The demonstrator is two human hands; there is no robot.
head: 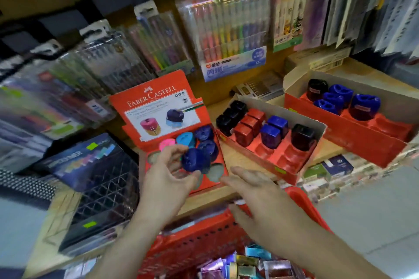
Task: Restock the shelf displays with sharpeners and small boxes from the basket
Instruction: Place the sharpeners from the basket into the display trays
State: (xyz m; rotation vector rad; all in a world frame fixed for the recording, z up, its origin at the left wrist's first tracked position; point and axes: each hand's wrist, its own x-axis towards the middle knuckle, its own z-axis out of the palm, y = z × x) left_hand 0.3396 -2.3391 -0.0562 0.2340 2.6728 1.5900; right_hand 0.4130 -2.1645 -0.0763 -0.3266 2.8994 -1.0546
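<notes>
My left hand (pixel 169 175) pinches a dark blue round sharpener (pixel 193 160) between thumb and fingers, just over the front slots of the red Faber-Castell display box (pixel 156 106). That box also holds pink, light blue and dark blue sharpeners. My right hand (pixel 254 192) hovers with flat, straight fingers and holds nothing, between the box's front edge and the red basket (pixel 195 240) below. Several shiny small boxes (pixel 247 265) lie in the basket.
A middle red tray (pixel 294 158) carries black, red and blue square sharpeners; a right tray (pixel 353 133) carries blue and black ones. Pen packs hang behind. A dark mesh holder (pixel 106 190) stands at the left on the wooden shelf (pixel 238 154).
</notes>
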